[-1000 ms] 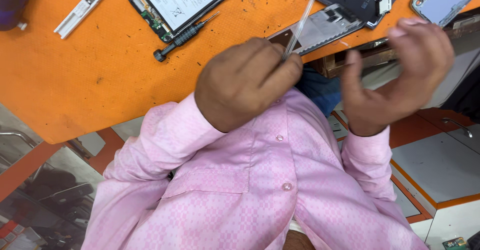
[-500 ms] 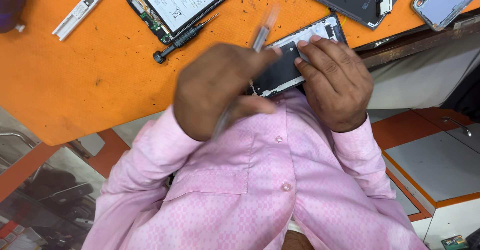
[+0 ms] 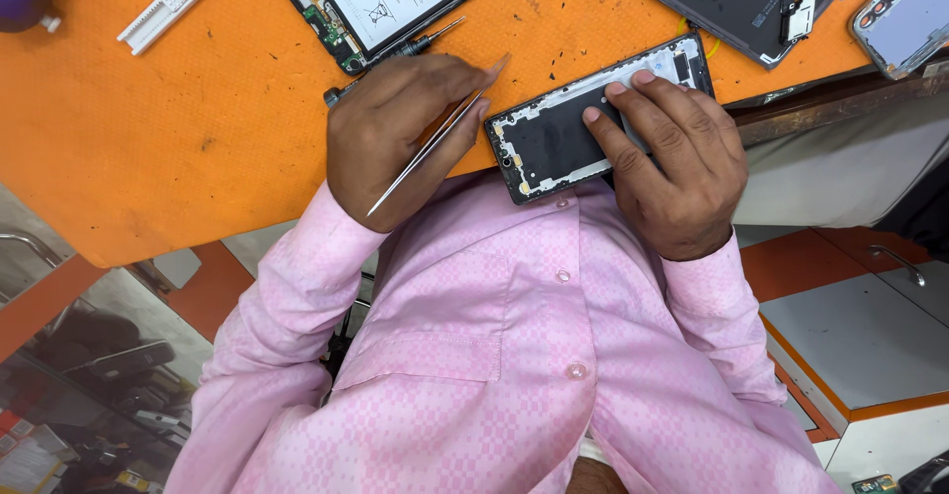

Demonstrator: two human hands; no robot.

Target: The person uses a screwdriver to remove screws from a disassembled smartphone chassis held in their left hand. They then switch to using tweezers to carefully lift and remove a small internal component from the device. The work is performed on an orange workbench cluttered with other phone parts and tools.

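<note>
The left hand (image 3: pixel 395 138) has dropped from its raised spot above the phone frame (image 3: pixel 549 148) and now rests on the orange bench (image 3: pixel 148 138) near its front edge. The frame, half hidden by that hand before, lies in plain view. The left hand's fingers are closed around a pair of thin metal tweezers (image 3: pixel 435 143). The tweezers run slantwise from the fingertips near the frame's left end back across the hand toward the pink sleeve.

The right hand (image 3: pixel 672 158) lies flat on the right half of the frame with its fingers spread and pressing down, not gripping. The frame is dark and tilted, and it sits at the front edge of the bench with its near corner just over the edge. The two hands are apart, with the bare left half of the frame between them.

Behind the left hand a small screwdriver (image 3: pixel 415 44) lies on the bench, partly under the knuckles. Just beyond it is an opened phone (image 3: pixel 381 0) with its white battery showing. A white strip (image 3: pixel 178 0) lies toward the far left corner, a dark back panel (image 3: pixel 736 0) at the far edge on the right, and a pale phone back (image 3: pixel 909 14) at the far right corner.
</note>
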